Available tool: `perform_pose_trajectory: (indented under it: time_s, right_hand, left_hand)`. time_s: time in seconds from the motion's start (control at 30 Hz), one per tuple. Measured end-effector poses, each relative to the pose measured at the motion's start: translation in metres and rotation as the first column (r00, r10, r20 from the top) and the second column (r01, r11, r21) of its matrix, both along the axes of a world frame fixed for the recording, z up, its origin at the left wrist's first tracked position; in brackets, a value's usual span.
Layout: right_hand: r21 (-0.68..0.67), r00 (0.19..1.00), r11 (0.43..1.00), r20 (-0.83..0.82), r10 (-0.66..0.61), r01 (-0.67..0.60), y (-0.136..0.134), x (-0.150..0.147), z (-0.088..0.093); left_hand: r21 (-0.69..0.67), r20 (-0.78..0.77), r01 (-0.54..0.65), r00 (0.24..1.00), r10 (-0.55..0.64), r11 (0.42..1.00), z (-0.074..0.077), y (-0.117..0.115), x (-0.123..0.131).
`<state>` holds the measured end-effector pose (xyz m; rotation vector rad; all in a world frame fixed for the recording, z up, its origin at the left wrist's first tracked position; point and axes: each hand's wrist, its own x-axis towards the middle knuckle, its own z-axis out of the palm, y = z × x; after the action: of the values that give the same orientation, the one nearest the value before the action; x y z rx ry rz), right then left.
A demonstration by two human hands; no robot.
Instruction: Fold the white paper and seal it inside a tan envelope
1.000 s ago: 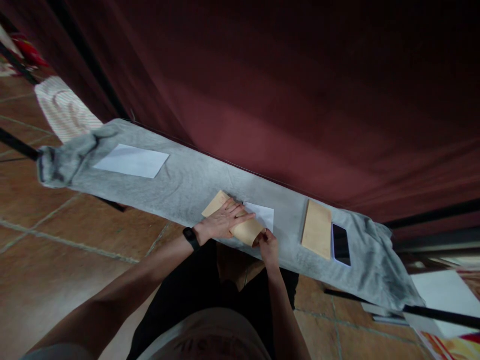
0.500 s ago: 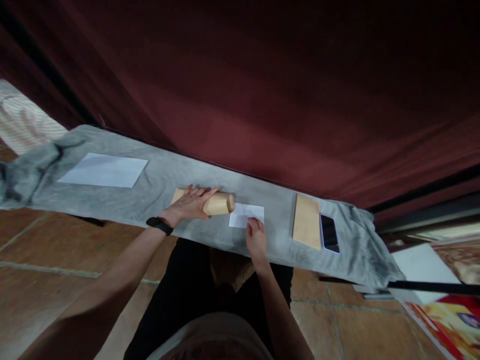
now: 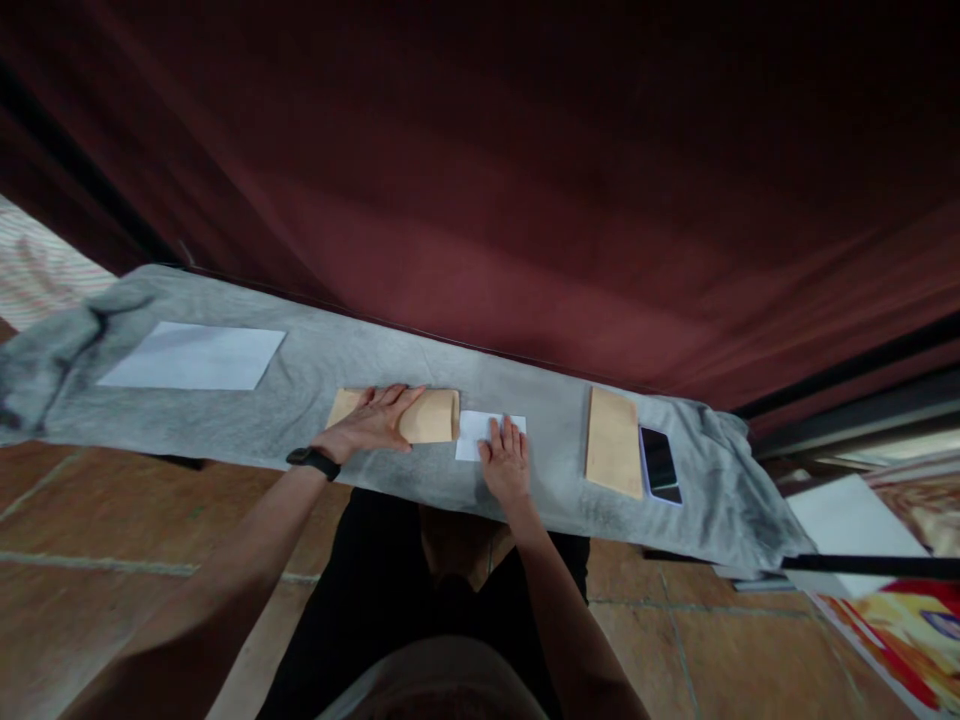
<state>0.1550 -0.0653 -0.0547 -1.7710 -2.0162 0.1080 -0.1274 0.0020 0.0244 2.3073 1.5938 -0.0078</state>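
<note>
A brown paper envelope [image 3: 431, 416] lies lengthwise near the middle of the grey cloth, its right end showing an edge like a mouth or flap. Across its left half rests my left hand [image 3: 373, 420], palm down with fingers spread, hiding part of the paper; a dark band is on that wrist. Just right of the envelope is a small white sheet of paper [image 3: 470, 432]. My right hand [image 3: 506, 462] lies on this sheet with its fingers stretched out flat, covering its lower right part.
To the left lies a larger white sheet [image 3: 195, 357]. On the right are a second brown envelope [image 3: 612, 445] and a phone [image 3: 660, 465] beside it. A dark red curtain [image 3: 480, 270] hangs along the far edge of the grey cloth [image 3: 555, 480].
My right hand has gone from curled fingers to lying flat on the small sheet. The envelope's right end, bulging before, looks flatter under my left hand.
</note>
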Motion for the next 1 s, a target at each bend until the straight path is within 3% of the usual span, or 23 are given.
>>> perform_pose_trajectory:
  time_s: [0.37, 0.43, 0.5, 0.53, 0.57, 0.63, 0.7, 0.77, 0.8, 0.87, 1.0]
  right_hand:
    - [0.042, 0.997, 0.996, 0.001, -0.077, 0.077, 0.008, 0.04, -0.007]
    - [0.052, 0.997, 0.995, -0.001, -0.081, 0.081, 0.007, 0.042, -0.007]
    - [0.065, 0.997, 0.995, -0.004, -0.08, 0.081, 0.006, 0.043, -0.007]
    - [0.073, 0.997, 0.994, -0.008, -0.082, 0.082, 0.005, 0.043, -0.007]
    - [0.082, 0.996, 0.993, -0.013, -0.084, 0.084, 0.004, 0.043, -0.006]
    - [0.096, 0.996, 0.991, -0.022, -0.088, 0.089, 0.001, 0.043, -0.004]
    - [0.099, 0.997, 0.993, -0.02, -0.069, 0.071, -0.003, 0.042, -0.002]
    - [0.083, 1.0, 0.997, -0.003, -0.009, 0.009, -0.008, 0.039, 0.0]
    - [0.07, 0.999, 0.997, 0.009, 0.031, -0.032, -0.011, 0.037, 0.001]
    - [0.043, 0.995, 0.994, 0.034, 0.098, -0.099, -0.018, 0.034, 0.002]
    - [0.006, 0.991, 0.993, 0.059, 0.121, -0.121, -0.028, 0.029, 0.005]
  left_hand:
    - [-0.053, -0.014, 0.029, 0.999, -0.03, 0.998, 0.003, 0.003, -0.001]
    - [-0.041, 0.062, 0.031, 0.998, -0.029, 0.999, 0.004, -0.003, 0.001]
    - [-0.032, 0.272, -0.033, 0.962, 0.04, 0.999, 0.004, -0.017, 0.011]
    - [-0.047, 0.43, -0.099, 0.896, 0.11, 0.994, 0.002, -0.027, 0.02]
    - [-0.096, 0.596, -0.199, 0.773, 0.216, 0.975, -0.001, -0.039, 0.031]
    - [-0.329, 0.802, -0.355, 0.385, 0.457, 0.875, -0.01, -0.066, 0.056]
    - [-0.608, 0.77, -0.304, -0.001, 0.638, 0.733, -0.019, -0.088, 0.081]
    - [-0.764, 0.645, -0.192, -0.226, 0.73, 0.616, -0.026, -0.099, 0.102]
    - [-0.794, 0.605, -0.154, -0.299, 0.738, 0.588, -0.028, -0.1, 0.109]
    - [-0.819, 0.554, -0.077, -0.367, 0.747, 0.569, -0.029, -0.094, 0.12]
    - [-0.811, 0.554, -0.005, -0.327, 0.765, 0.585, -0.03, -0.076, 0.136]
